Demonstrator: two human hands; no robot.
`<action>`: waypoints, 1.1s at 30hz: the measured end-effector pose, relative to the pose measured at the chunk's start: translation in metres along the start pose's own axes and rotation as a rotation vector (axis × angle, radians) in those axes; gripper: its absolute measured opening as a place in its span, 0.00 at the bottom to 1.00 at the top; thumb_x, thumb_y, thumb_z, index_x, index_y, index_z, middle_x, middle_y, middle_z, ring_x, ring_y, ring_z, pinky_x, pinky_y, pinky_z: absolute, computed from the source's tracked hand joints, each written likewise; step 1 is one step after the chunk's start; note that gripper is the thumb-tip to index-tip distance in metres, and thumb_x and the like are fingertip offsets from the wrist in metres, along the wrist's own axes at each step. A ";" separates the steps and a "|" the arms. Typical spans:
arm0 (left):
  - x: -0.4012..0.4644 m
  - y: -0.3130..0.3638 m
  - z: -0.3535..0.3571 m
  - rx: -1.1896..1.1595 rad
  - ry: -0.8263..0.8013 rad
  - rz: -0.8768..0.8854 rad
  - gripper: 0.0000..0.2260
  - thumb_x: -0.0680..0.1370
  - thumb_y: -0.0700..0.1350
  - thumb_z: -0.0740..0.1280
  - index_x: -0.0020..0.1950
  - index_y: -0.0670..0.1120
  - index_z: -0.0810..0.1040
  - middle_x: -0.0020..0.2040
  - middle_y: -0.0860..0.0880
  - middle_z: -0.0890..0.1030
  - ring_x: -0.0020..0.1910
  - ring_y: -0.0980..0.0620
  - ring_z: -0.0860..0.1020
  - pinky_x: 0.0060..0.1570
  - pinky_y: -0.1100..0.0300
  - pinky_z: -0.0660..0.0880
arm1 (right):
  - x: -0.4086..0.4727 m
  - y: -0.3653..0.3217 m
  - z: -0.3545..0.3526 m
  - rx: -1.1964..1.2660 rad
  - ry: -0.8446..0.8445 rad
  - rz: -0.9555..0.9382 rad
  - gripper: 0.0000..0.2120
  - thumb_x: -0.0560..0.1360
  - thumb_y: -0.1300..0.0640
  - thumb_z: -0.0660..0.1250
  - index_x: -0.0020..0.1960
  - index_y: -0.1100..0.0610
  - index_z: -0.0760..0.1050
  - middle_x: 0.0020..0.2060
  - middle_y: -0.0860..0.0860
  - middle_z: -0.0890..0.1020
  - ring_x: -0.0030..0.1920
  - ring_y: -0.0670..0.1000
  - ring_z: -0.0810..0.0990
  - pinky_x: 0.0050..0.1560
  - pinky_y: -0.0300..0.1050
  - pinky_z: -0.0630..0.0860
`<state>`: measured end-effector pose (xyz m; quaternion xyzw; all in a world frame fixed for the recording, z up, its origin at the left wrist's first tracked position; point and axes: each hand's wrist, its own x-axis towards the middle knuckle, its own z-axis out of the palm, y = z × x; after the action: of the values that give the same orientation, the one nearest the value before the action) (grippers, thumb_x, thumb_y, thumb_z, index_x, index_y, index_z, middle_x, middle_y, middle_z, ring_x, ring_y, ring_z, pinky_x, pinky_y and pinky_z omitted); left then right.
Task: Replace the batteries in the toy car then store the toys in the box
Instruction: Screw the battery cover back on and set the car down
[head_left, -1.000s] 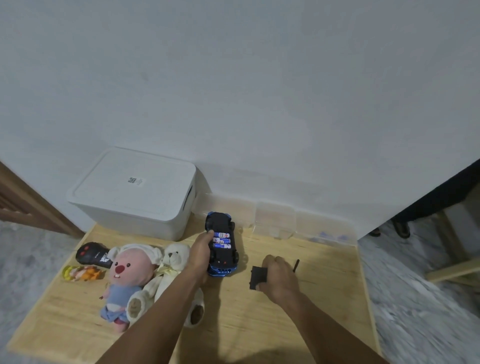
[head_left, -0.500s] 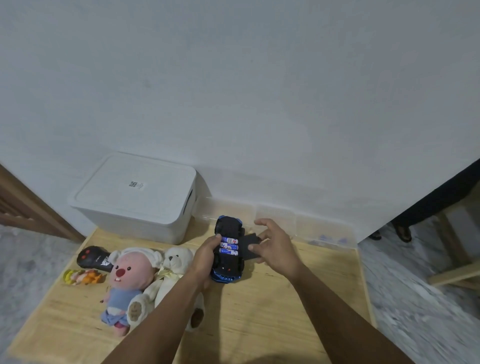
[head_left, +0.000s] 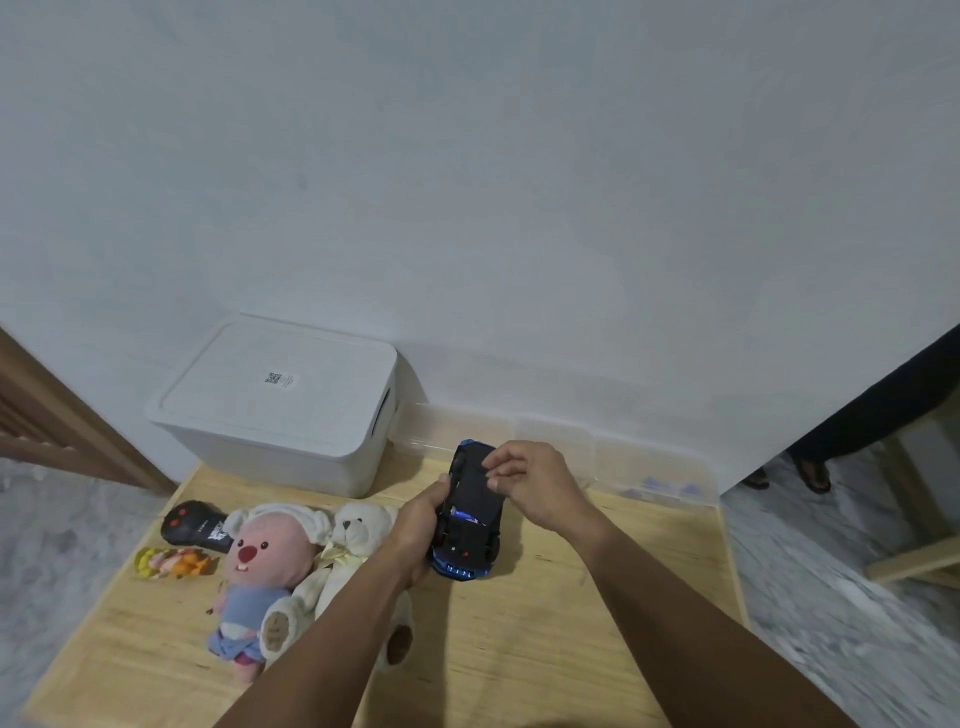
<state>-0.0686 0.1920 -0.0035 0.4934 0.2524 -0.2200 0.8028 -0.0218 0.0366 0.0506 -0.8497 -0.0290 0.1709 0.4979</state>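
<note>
A blue and black toy car (head_left: 467, 540) is turned underside up above the wooden table (head_left: 545, 639). My left hand (head_left: 421, 525) grips its left side. My right hand (head_left: 530, 480) pinches the black battery cover (head_left: 475, 480) and holds it over the battery bay, where a sliver of a battery still shows. The white lidded box (head_left: 280, 405) stands shut at the back left. A pink plush (head_left: 260, 566), a cream teddy bear (head_left: 358, 530), a black remote (head_left: 195, 527) and a small yellow-orange figure (head_left: 171, 562) lie to the left.
Clear plastic containers (head_left: 556, 447) line the wall behind the car. A wooden door frame (head_left: 62, 426) is at the far left. A person's sandalled feet (head_left: 810, 475) and a wooden stool (head_left: 924, 545) stand on the floor to the right.
My right hand picked the black cover up from the table, carried it to the car and laid it over the batteries. The car has tilted slightly in my left hand.
</note>
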 end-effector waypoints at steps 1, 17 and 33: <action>0.000 0.001 0.000 0.002 0.000 0.004 0.20 0.83 0.53 0.56 0.59 0.40 0.79 0.52 0.37 0.84 0.45 0.41 0.82 0.49 0.50 0.78 | 0.001 -0.001 0.000 -0.007 -0.008 -0.012 0.10 0.71 0.68 0.72 0.45 0.53 0.80 0.41 0.52 0.84 0.43 0.48 0.82 0.48 0.40 0.79; 0.000 0.001 0.001 0.004 0.007 0.035 0.22 0.83 0.55 0.55 0.61 0.41 0.79 0.54 0.36 0.83 0.52 0.37 0.81 0.59 0.40 0.75 | -0.002 -0.002 0.008 -0.200 0.058 -0.040 0.12 0.70 0.62 0.75 0.52 0.54 0.84 0.42 0.46 0.83 0.40 0.40 0.79 0.44 0.31 0.73; 0.009 -0.015 0.008 0.190 0.118 0.076 0.08 0.79 0.46 0.66 0.54 0.42 0.76 0.52 0.38 0.83 0.49 0.40 0.82 0.44 0.51 0.79 | -0.031 0.058 0.009 -0.299 0.347 -0.053 0.11 0.75 0.67 0.64 0.50 0.57 0.83 0.44 0.51 0.86 0.44 0.50 0.83 0.48 0.41 0.78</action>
<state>-0.0687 0.1776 -0.0161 0.5886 0.2584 -0.1826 0.7439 -0.0605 0.0079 0.0052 -0.9297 0.0097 0.0029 0.3681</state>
